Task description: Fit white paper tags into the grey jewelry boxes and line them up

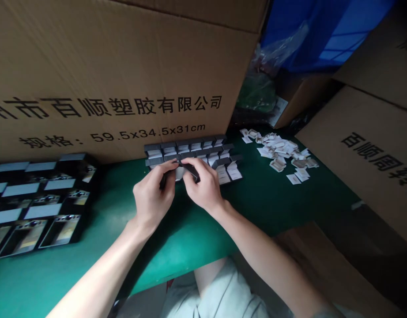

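Observation:
Near the middle of the green table, my left hand [156,187] and my right hand [203,182] are both closed on a small dark box [194,172] with a pale inside. The left hand grips its left side and the right hand its right side, thumbs toward each other. My fingers hide most of it. Right behind the hands stand rows of small dark grey boxes [185,145] with raised lids and white linings. Some of those boxes are covered by my hands.
A large cardboard carton [124,66] walls off the back of the green table [124,247]. Open black boxes [59,229] stand in rows at left. White inserts [279,148] lie piled at right, beside another carton [372,154]. A clear plastic bag [273,66] sits at the back.

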A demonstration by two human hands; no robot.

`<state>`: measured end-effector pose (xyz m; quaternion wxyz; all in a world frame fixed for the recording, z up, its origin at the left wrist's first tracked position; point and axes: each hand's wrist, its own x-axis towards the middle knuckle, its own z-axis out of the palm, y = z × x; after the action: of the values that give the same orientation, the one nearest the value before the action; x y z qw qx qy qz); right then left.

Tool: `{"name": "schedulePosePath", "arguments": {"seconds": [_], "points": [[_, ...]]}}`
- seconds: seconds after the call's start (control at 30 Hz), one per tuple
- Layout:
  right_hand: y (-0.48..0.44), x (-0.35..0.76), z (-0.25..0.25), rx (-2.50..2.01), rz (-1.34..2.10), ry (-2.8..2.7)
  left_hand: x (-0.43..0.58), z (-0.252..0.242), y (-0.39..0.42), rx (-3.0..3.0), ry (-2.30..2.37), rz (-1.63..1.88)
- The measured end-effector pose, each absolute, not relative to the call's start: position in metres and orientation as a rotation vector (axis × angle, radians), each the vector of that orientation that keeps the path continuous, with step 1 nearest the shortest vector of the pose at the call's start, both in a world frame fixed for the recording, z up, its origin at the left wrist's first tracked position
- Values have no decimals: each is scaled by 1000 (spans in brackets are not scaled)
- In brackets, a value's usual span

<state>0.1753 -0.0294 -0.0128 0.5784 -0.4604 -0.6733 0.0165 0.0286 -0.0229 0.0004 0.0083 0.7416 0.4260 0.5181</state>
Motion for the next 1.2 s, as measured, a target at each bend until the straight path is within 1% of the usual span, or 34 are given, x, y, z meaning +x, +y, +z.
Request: {"name": "schedulePosePath", "arguments": {"seconds": [0.27,0.67,0.9,1.2], "points": [[-27,177,-17,-1152,-36,-1613,29,1,-22,2329,1314,1607],[-30,177,-14,-1123,64,-1592,27,-1,-22,2319,1411,1589],[-28,178,-13,-1099,70,-1617,29,-1,-20,2348,1285,1657],[-27,179,-11,-1084,88,-1637,30,-6,-20,2368,1261,1617]]}}
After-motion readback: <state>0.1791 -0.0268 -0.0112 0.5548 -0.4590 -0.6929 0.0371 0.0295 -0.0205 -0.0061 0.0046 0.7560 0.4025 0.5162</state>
